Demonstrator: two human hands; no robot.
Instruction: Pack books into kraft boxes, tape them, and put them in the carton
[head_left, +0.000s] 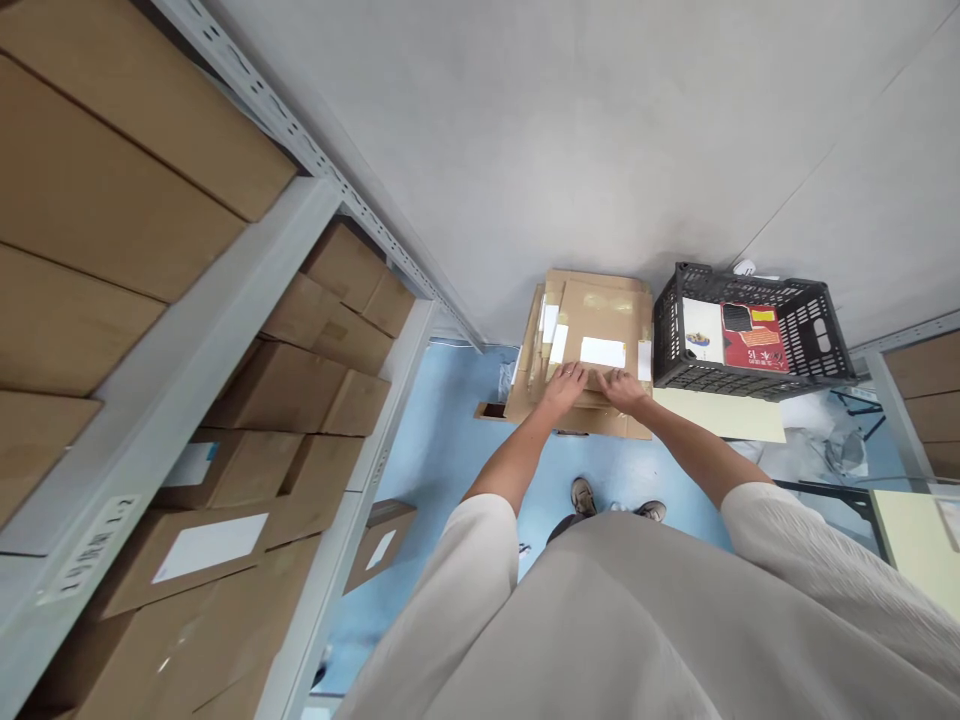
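Observation:
A stack of flattened cardboard boxes with white labels lies against the wall in front of me. My left hand is closed on the near edge of the top flattened box, its fingers curled over the cardboard just below a white label. Close beside it, my right hand grips the same edge with bent fingers. The undersides of both hands are hidden, so I cannot see how far the thumbs reach beneath the cardboard.
Right of the stack stands a black plastic crate with a red book and a white one, on a pale yellow surface. Metal shelving full of cardboard boxes runs along my left. A labelled box sits low beside it.

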